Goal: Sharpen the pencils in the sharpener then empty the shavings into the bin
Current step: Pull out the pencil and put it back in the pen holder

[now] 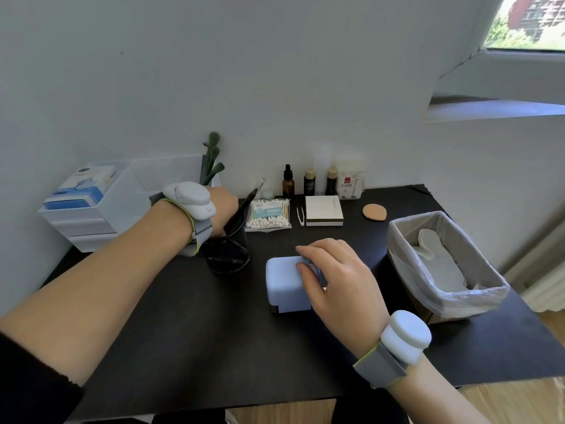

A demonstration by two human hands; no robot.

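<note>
Grip: right hand clasps the blue sharpener mid-desk, near the lined bin. Left hand at mesh cup beside dark pencil; fingers hidden, so we cannot tell its grip.

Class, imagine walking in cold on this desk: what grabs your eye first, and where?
The right hand holding the pale blue sharpener at the centre of the dark desk stands out first. Next, the left hand at a dark pencil in the mesh cup, and the lined bin to the right.
</note>
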